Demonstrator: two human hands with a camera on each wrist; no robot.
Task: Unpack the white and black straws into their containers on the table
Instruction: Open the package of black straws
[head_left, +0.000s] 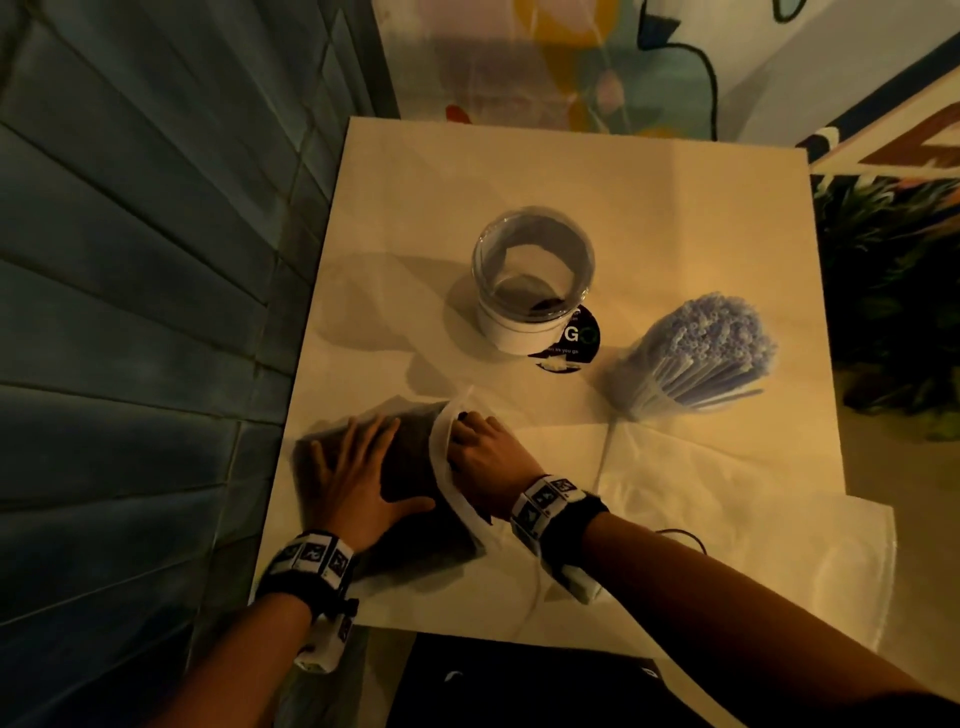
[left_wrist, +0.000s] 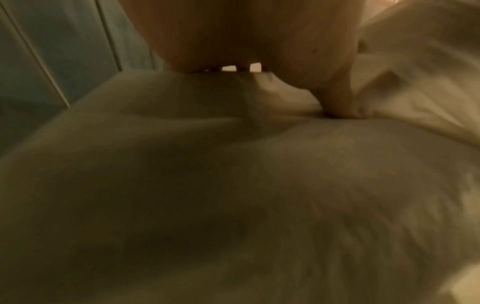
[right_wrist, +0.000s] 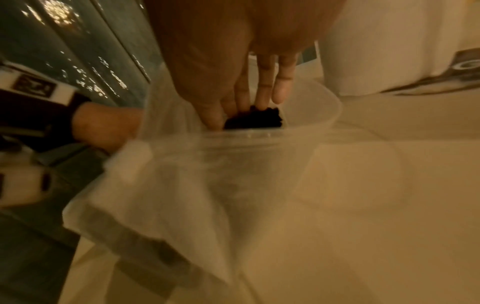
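1 cream table, blue panelled wall

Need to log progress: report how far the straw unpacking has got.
Done: white straws stand in their container. In hand: left hand presses the bag of black straws flat; right hand reaches into its mouth. Left: the black straws still go into the empty tub.

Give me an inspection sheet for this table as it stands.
Surface: table under pale paper.
Job's things: white straws upright in a clear container; black straws in a plastic bag; tub open, nearly empty.
Clutter: empty bag; black lid by the tub.
Hands: left hand flat on the bag; right hand reaching into its mouth.
Cables: thin cord.
Surroundings: blue panelled wall; plant.
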